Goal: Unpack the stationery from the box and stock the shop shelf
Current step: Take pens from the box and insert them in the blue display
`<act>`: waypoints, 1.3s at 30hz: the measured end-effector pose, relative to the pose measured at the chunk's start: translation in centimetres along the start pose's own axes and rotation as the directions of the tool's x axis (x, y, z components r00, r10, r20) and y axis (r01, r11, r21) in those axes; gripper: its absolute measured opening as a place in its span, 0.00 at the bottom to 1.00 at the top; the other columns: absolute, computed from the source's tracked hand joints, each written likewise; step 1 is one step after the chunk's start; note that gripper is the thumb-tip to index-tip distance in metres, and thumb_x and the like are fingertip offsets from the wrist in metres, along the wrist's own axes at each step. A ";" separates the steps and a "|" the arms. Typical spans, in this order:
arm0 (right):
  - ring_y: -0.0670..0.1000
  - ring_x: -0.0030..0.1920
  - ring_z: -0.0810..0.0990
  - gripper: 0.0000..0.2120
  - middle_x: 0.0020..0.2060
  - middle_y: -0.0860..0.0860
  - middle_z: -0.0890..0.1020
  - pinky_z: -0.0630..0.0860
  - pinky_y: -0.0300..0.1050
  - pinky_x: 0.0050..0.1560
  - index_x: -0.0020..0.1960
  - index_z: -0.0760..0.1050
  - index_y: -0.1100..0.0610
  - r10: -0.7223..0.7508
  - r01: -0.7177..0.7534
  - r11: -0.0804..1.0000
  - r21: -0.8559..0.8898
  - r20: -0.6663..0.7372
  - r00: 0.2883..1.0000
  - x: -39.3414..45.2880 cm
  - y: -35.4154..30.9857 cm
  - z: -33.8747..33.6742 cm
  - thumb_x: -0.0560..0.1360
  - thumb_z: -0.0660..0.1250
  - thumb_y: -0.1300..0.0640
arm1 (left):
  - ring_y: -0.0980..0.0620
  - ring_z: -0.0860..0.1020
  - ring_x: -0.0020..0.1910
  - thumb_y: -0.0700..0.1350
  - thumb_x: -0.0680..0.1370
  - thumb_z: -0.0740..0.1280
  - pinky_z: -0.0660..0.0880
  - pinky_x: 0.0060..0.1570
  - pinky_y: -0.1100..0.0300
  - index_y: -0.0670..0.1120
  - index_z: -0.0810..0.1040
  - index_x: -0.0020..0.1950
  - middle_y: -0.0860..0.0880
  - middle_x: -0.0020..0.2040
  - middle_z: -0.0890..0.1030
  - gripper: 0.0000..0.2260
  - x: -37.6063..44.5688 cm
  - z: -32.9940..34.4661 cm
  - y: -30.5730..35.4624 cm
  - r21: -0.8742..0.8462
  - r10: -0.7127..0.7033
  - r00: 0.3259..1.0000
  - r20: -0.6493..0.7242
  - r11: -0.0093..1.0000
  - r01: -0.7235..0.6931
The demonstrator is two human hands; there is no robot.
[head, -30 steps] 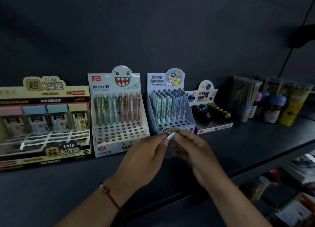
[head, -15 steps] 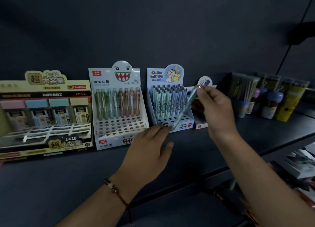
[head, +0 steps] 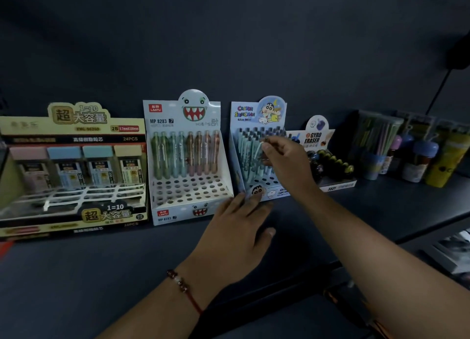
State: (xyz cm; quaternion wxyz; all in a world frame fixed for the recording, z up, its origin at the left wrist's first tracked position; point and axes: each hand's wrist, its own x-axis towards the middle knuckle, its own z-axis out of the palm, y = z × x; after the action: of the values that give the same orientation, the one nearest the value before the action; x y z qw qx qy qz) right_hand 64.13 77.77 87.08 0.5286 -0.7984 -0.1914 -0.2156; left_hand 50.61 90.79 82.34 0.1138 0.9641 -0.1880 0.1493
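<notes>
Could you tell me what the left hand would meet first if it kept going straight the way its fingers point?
Most likely the front of the Crayon Shin-chan pen display: the left hand lies flat, its fingertips at or touching that front panel, though depth is unclear.

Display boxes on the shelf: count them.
4, in a row: yellow lead box far left, monster pen box, cartoon pen box, eraser box rightmost. The tubs further right aren't counted.

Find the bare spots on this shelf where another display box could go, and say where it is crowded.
Bare shelf runs along the front, before the lead box and monster pen box. More lies right of the right hand, before the eraser box and cups. The back row is crowded.
</notes>
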 end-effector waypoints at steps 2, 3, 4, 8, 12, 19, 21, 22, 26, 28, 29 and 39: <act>0.50 0.49 0.83 0.16 0.50 0.53 0.84 0.81 0.55 0.53 0.64 0.78 0.60 0.004 -0.003 0.999 -0.036 0.013 1.000 0.2 0.0 0.2 0.80 0.64 0.53 | 0.50 0.45 0.79 0.58 0.83 0.50 0.37 0.71 0.59 0.56 0.54 0.79 0.55 0.81 0.49 0.24 0.1 0.1 0.0 0.011 0.005 1.000 0.002 1.000 -0.005; 0.50 0.49 0.83 0.16 0.50 0.53 0.84 0.81 0.55 0.53 0.63 0.78 0.60 0.000 0.001 0.999 -0.054 0.018 1.000 0.3 0.0 0.1 0.80 0.64 0.53 | 0.50 0.45 0.79 0.58 0.83 0.50 0.37 0.71 0.59 0.56 0.54 0.79 0.55 0.81 0.49 0.24 0.1 0.1 -0.1 0.009 0.002 1.000 0.005 1.000 -0.003; 0.51 0.48 0.83 0.16 0.49 0.54 0.84 0.81 0.56 0.53 0.63 0.78 0.60 -0.006 0.008 0.997 -0.075 0.024 1.000 0.5 -0.1 0.1 0.80 0.64 0.52 | 0.51 0.45 0.79 0.58 0.83 0.50 0.38 0.71 0.59 0.56 0.53 0.79 0.55 0.81 0.49 0.24 0.1 0.1 -0.1 0.005 -0.001 1.000 0.009 1.000 0.001; 0.52 0.48 0.83 0.15 0.48 0.55 0.84 0.80 0.56 0.54 0.61 0.79 0.61 -0.022 0.037 0.988 -0.152 0.099 0.995 1.1 -0.4 0.0 0.81 0.64 0.53 | 0.51 0.46 0.79 0.59 0.83 0.50 0.41 0.75 0.56 0.56 0.54 0.79 0.55 0.80 0.50 0.24 0.1 0.1 -0.1 -0.015 -0.011 1.000 0.012 1.000 0.012; 0.52 0.50 0.83 0.17 0.52 0.56 0.84 0.79 0.54 0.56 0.64 0.77 0.62 -0.043 0.088 0.966 -0.245 0.184 0.982 1.2 -0.5 0.2 0.81 0.64 0.52 | 0.51 0.48 0.79 0.58 0.83 0.51 0.43 0.75 0.56 0.56 0.55 0.79 0.55 0.80 0.52 0.24 -0.1 0.0 -0.2 -0.026 -0.007 1.000 0.010 1.000 0.008; 0.50 0.52 0.82 0.18 0.57 0.56 0.83 0.78 0.51 0.59 0.67 0.76 0.60 -0.010 0.057 0.969 -0.239 0.192 0.981 0.9 -0.6 -0.2 0.81 0.64 0.52 | 0.50 0.54 0.78 0.59 0.83 0.51 0.48 0.74 0.57 0.55 0.59 0.77 0.54 0.79 0.57 0.23 0.0 0.4 -0.5 -0.069 0.004 0.999 -0.041 0.998 -0.007; 0.46 0.52 0.79 0.17 0.59 0.54 0.82 0.76 0.45 0.59 0.67 0.76 0.57 -0.005 0.071 0.959 -0.273 0.235 0.972 0.1 -0.7 -1.0 0.81 0.64 0.52 | 0.51 0.58 0.76 0.60 0.82 0.50 0.49 0.72 0.61 0.55 0.62 0.76 0.54 0.78 0.61 0.24 -0.3 0.2 -0.3 -0.085 0.023 0.997 -0.070 0.996 -0.029; 0.45 0.53 0.77 0.18 0.60 0.52 0.81 0.75 0.42 0.58 0.69 0.75 0.56 0.007 0.070 0.955 -0.288 0.259 0.966 -0.5 -0.8 -1.6 0.81 0.64 0.52 | 0.53 0.58 0.76 0.60 0.82 0.50 0.49 0.70 0.62 0.55 0.62 0.76 0.55 0.77 0.62 0.24 -0.3 0.1 -0.1 -0.101 0.027 0.997 -0.077 0.994 -0.035; 0.47 0.63 0.74 0.17 0.67 0.50 0.74 0.70 0.42 0.63 0.69 0.73 0.51 0.049 0.106 0.905 -0.412 0.348 0.936 -3.7 0.5 -6.3 0.82 0.62 0.49 | 0.58 0.54 0.76 0.61 0.82 0.51 0.49 0.72 0.62 0.59 0.58 0.78 0.59 0.78 0.59 0.23 -0.3 0.1 1.3 -0.131 0.050 0.997 -0.052 0.990 -0.056; 0.48 0.70 0.67 0.18 0.72 0.47 0.69 0.63 0.38 0.65 0.70 0.73 0.49 0.122 0.101 0.843 -0.529 0.369 0.921 -5.3 1.5 -10.1 0.81 0.63 0.48 | 0.57 0.55 0.76 0.64 0.81 0.48 0.51 0.73 0.60 0.60 0.58 0.78 0.60 0.77 0.60 0.25 0.0 0.2 3.2 -0.134 0.093 0.995 -0.044 0.986 -0.098; 0.48 0.72 0.65 0.19 0.73 0.46 0.67 0.60 0.36 0.63 0.70 0.72 0.49 0.157 0.091 0.809 -0.581 0.363 0.918 -6.2 2.1 -12.3 0.81 0.63 0.48 | 0.58 0.56 0.76 0.64 0.81 0.48 0.52 0.73 0.61 0.61 0.58 0.78 0.60 0.77 0.60 0.25 0.2 0.2 4.7 -0.159 0.110 0.993 -0.030 0.981 -0.114; 0.49 0.70 0.69 0.20 0.69 0.48 0.73 0.64 0.43 0.70 0.68 0.74 0.48 0.439 -0.380 0.638 -0.669 -0.089 0.894 -29.8 11.1 -35.0 0.78 0.66 0.46 | 0.62 0.73 0.54 0.58 0.81 0.57 0.73 0.53 0.64 0.60 0.71 0.69 0.64 0.55 0.74 0.17 2.9 10.1 27.6 -0.369 0.419 0.905 0.074 0.854 -0.366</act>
State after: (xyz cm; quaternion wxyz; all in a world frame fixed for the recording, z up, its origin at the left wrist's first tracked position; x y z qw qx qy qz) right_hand 40.22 38.99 74.54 0.2318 -0.9643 0.0638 -0.1113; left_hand 44.67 62.10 78.37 0.2343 0.8783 -0.4125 0.0601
